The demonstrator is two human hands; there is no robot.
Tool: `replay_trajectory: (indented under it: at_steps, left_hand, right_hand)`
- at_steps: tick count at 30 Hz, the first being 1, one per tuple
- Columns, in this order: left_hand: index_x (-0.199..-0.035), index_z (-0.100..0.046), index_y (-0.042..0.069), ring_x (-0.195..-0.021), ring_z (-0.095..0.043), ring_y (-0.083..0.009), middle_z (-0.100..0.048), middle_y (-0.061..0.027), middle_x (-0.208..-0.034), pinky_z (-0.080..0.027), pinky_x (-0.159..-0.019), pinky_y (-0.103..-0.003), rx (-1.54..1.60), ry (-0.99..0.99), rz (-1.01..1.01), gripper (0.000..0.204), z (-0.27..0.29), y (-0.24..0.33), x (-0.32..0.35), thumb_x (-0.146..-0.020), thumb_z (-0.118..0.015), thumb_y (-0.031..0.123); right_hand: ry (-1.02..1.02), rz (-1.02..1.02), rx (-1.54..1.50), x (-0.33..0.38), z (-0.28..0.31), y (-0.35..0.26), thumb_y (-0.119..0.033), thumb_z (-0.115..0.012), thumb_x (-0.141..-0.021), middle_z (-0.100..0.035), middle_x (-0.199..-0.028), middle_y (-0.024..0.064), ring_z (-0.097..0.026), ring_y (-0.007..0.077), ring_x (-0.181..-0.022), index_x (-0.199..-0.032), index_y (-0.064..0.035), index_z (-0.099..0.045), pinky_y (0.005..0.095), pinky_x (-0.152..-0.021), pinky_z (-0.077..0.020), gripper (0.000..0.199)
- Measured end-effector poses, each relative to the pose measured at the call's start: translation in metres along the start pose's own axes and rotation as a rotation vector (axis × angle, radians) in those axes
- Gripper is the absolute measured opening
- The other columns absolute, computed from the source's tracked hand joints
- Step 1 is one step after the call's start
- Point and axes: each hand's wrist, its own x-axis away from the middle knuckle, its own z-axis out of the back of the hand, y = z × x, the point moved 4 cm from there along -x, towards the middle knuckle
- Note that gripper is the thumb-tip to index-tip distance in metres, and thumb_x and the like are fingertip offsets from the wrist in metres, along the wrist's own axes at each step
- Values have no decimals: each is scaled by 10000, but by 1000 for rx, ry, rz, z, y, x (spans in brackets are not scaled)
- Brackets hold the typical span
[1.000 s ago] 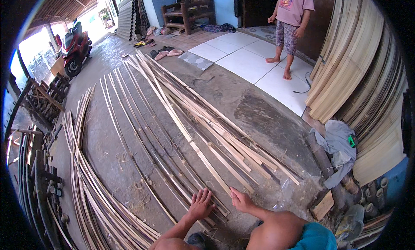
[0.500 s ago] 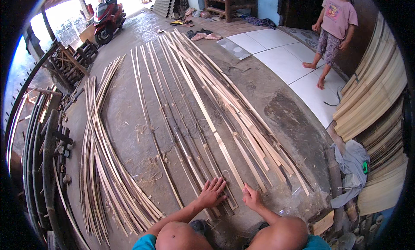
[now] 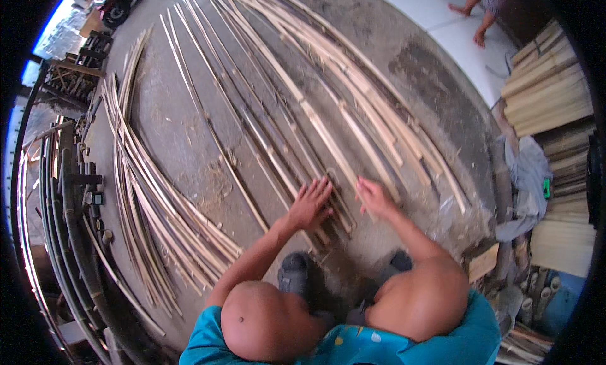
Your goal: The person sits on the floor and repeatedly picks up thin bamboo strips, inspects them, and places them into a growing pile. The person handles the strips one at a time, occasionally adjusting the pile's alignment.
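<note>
L hand (image 3: 310, 205) palm-dn, fingers spread, on strips (image 3: 269, 147) | R hand (image 3: 375, 198) pinching pale strip (image 3: 329, 139)

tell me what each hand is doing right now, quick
Left hand: open, palm down on the thin bamboo strips, not gripping.
Right hand: closed, apparently pinching the near end of a pale strip.

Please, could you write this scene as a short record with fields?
Left hand: palm down, spread over the near ends of dark strips
Right hand: fingers at the near end of a pale strip; grip unclear
Left side: loose pile of strips
Right side: crumpled gray cloth
Upper right: another person's bare feet on white tiles
</note>
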Motion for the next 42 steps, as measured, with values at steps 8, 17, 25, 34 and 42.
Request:
replay_trajectory:
  at_steps: [8,17,25,34,42]
  left_hand:
    - [-1492,-258,68,-1422,-218,-403,-252,-220,-1531,-154,-1132,-541,102,439,246,686,29,-14,37,-932,-573,306]
    - [-1387,-406,-16,-1229,-487,-377,-486,-249,-1343,-362,-1047,-431,146,758,407,497,50,-57,67,-966,-547,209]
    - [-1386,-417,13,-1140,-555,-327,-549,-227,-1239,-432,-975,-416,281,748,470,478,34,-64,73,-962,-555,183]
    - [-1368,-433,4,-1116,-569,-323,-562,-222,-1220,-439,-967,-411,260,717,441,454,39,-55,73,-963,-552,172]
    - [-1326,-483,-12,-1069,-574,-199,-588,-140,-1184,-453,-928,-318,656,952,569,401,41,-98,100,-990,-528,201]
  right_hand:
    - [-140,94,138,1,25,-20,-183,-609,-940,-659,-819,98,-624,134,-659,-1187,76,-492,287,-637,-494,377]
    - [-74,152,241,-10,39,-12,-170,-636,-920,-655,-860,77,-608,121,-779,-1044,12,-532,291,-716,-484,244]
    - [-138,122,94,-6,42,-19,-176,-649,-916,-642,-856,37,-580,95,-778,-1031,-13,-569,275,-710,-470,215]
    - [-45,80,97,-5,43,-17,-254,-620,-938,-667,-919,92,-614,124,-790,-1080,29,-532,301,-694,-490,328]
    - [-66,80,462,32,-12,-78,-299,-556,-957,-683,-792,140,-669,256,-660,-1023,-14,-461,391,-638,-532,308]
